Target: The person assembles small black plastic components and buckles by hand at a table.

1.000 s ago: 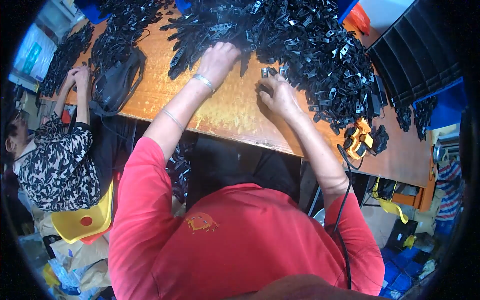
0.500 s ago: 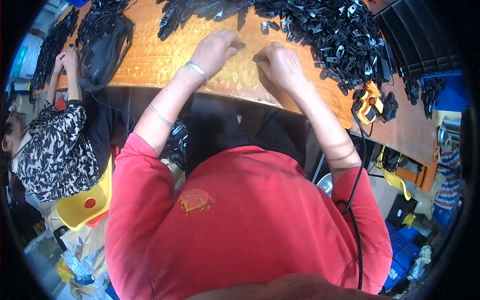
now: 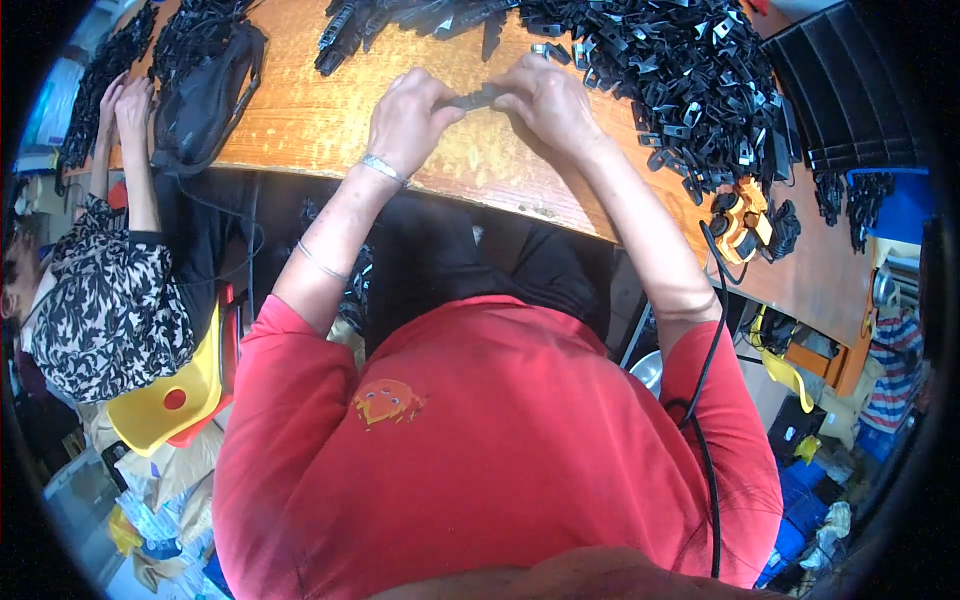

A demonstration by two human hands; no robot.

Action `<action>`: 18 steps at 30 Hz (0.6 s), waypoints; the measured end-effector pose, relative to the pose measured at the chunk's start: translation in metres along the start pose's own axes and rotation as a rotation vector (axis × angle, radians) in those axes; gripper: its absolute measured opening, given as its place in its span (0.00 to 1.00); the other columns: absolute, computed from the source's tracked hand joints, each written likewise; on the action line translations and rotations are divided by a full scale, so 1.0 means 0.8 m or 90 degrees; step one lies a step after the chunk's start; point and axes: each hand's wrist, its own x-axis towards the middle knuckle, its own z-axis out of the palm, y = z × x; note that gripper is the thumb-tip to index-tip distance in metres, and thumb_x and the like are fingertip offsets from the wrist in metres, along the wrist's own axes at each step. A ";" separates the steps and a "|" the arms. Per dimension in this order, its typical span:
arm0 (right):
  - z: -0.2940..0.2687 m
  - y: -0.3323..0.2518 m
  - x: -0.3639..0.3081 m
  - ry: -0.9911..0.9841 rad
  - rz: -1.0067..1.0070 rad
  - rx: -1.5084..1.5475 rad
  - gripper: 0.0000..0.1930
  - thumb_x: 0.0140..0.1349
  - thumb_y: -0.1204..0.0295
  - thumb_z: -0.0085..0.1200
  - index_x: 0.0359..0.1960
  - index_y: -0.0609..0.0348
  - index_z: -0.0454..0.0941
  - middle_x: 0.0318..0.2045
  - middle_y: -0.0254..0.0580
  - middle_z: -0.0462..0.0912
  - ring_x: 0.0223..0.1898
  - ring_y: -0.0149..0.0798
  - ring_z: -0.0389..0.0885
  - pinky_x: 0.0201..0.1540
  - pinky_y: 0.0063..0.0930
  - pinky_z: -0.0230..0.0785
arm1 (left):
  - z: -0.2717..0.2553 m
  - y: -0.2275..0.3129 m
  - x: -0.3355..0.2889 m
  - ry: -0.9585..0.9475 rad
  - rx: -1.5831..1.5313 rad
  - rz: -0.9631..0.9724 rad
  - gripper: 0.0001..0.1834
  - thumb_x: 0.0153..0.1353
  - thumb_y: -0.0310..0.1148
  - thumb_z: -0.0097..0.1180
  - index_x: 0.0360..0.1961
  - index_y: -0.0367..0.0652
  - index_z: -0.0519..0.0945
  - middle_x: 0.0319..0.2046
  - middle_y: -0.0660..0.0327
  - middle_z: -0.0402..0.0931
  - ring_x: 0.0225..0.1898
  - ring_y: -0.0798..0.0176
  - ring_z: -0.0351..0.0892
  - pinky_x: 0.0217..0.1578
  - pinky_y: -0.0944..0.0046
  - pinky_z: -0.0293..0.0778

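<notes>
My left hand [image 3: 405,118] and my right hand [image 3: 552,103] face each other above the wooden table [image 3: 310,110]. Between their fingertips stretches a small dark plastic clip piece [image 3: 478,98], gripped at its left end by my left fingers and at its right end by my right. Its finer shape is too small to make out. Beyond my right hand spreads a big heap of black plastic clips [image 3: 700,95], some with shiny metal bits. Long black pieces [image 3: 420,14] lie in a row at the table's far side, past my left hand.
A yellow and black device [image 3: 742,222] with a black cable sits by the right table edge. Behind it stand a black ribbed crate [image 3: 845,90] and a blue bin [image 3: 903,200]. At left, a co-worker's hands [image 3: 125,108] work beside a black bag [image 3: 205,105].
My right hand has moved left and farther up the table, and now meets the dark clip piece. My left hand has shifted slightly left and nearer me. The co-worker's hands moved a little.
</notes>
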 end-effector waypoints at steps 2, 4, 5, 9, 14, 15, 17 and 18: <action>-0.005 0.002 0.007 -0.026 -0.066 -0.026 0.12 0.59 0.67 0.73 0.44 0.54 0.91 0.37 0.40 0.84 0.39 0.50 0.87 0.43 0.44 0.80 | 0.000 0.000 0.002 0.006 0.002 0.008 0.12 0.56 0.32 0.76 0.37 0.39 0.87 0.35 0.55 0.80 0.41 0.47 0.83 0.43 0.51 0.78; -0.002 -0.009 0.018 -0.038 -0.095 -0.029 0.11 0.59 0.67 0.72 0.42 0.54 0.91 0.37 0.40 0.84 0.38 0.50 0.87 0.42 0.44 0.80 | 0.004 0.001 -0.002 0.008 0.001 0.018 0.11 0.56 0.32 0.76 0.37 0.39 0.87 0.35 0.55 0.80 0.40 0.47 0.82 0.42 0.52 0.78; 0.000 -0.015 0.026 -0.045 -0.132 -0.036 0.10 0.59 0.67 0.71 0.40 0.55 0.91 0.36 0.39 0.84 0.38 0.50 0.88 0.41 0.44 0.80 | 0.006 0.000 0.004 0.013 0.012 0.012 0.11 0.56 0.32 0.75 0.36 0.39 0.87 0.35 0.55 0.80 0.40 0.48 0.83 0.41 0.52 0.78; 0.017 -0.024 0.029 -0.048 -0.116 -0.057 0.07 0.61 0.67 0.69 0.36 0.56 0.90 0.35 0.39 0.84 0.38 0.50 0.88 0.41 0.45 0.80 | -0.007 0.002 0.006 0.003 0.010 -0.024 0.11 0.57 0.32 0.75 0.36 0.38 0.86 0.34 0.53 0.80 0.39 0.47 0.83 0.41 0.52 0.78; 0.006 -0.037 0.006 -0.107 -0.097 0.032 0.10 0.65 0.62 0.68 0.38 0.55 0.90 0.38 0.41 0.87 0.39 0.50 0.89 0.43 0.46 0.81 | -0.111 -0.025 -0.023 -0.278 0.038 -0.127 0.09 0.60 0.28 0.72 0.37 0.36 0.84 0.32 0.54 0.78 0.36 0.54 0.80 0.39 0.55 0.74; -0.002 -0.027 -0.001 -0.036 -0.065 0.009 0.10 0.65 0.63 0.68 0.39 0.55 0.90 0.38 0.43 0.87 0.40 0.50 0.89 0.44 0.44 0.81 | -0.143 -0.033 -0.030 -0.359 0.030 -0.177 0.10 0.61 0.27 0.71 0.42 0.36 0.85 0.32 0.58 0.77 0.37 0.61 0.79 0.41 0.58 0.75; -0.023 -0.018 -0.003 0.063 0.064 -0.093 0.12 0.65 0.61 0.69 0.42 0.55 0.90 0.41 0.47 0.88 0.40 0.49 0.90 0.44 0.42 0.83 | -0.173 -0.052 -0.038 -0.341 -0.040 -0.234 0.13 0.67 0.28 0.67 0.51 0.36 0.86 0.35 0.57 0.83 0.39 0.67 0.82 0.44 0.63 0.78; -0.021 0.006 -0.001 0.140 0.063 -0.143 0.14 0.65 0.59 0.69 0.44 0.55 0.89 0.39 0.47 0.88 0.34 0.49 0.90 0.39 0.42 0.85 | -0.180 -0.047 -0.031 -0.290 -0.046 -0.263 0.14 0.69 0.30 0.66 0.53 0.36 0.86 0.37 0.56 0.85 0.40 0.67 0.83 0.45 0.64 0.79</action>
